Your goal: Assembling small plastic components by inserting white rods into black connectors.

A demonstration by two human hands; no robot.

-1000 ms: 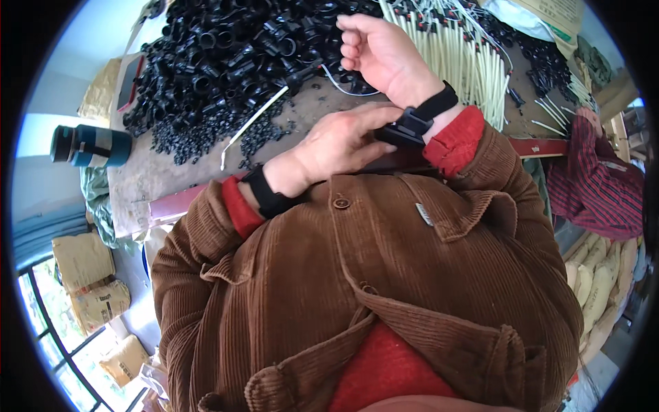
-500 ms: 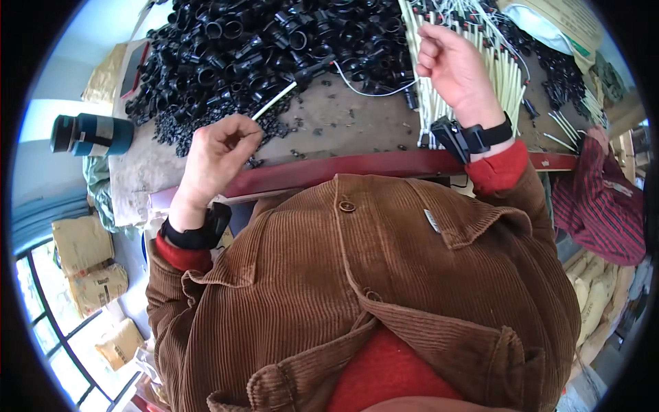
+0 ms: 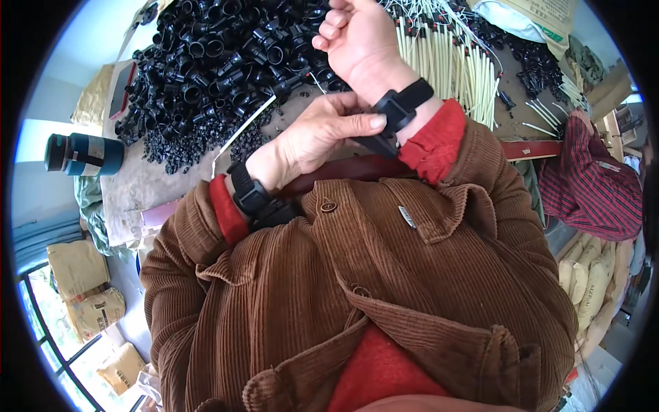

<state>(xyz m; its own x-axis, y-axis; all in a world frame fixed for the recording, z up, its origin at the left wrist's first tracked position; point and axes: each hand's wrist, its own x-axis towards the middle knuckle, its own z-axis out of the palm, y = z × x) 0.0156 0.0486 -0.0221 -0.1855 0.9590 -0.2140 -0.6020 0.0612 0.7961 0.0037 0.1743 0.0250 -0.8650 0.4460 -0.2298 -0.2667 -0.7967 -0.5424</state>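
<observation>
My left hand (image 3: 312, 137) reaches across to my right wrist. Its thumb and fingers close on the black wrist device (image 3: 395, 113) strapped there. My right hand (image 3: 364, 44) is raised palm up over the table, fingers curled in, nothing visible in them; its top is cut off by the frame edge. Left of both hands lies a pale stick (image 3: 247, 127), with a black fitting (image 3: 292, 84) at its upper end. A thin white wire (image 3: 316, 84) runs from near that fitting toward my right hand and disappears behind it. Another black device (image 3: 250, 192) sits on my left wrist.
Black plastic fittings (image 3: 220, 51) are heaped at the far left, with small black pieces (image 3: 168, 144) before them. Rows of pale sticks (image 3: 446, 62) lie to the right. A teal bottle (image 3: 96, 154) stands at left. A person in a checked sleeve (image 3: 583, 178) works at right.
My left hand has moved right, from beside the stick onto my right wrist. My right hand has come left, away from the stick rows. The view has shifted slightly.
</observation>
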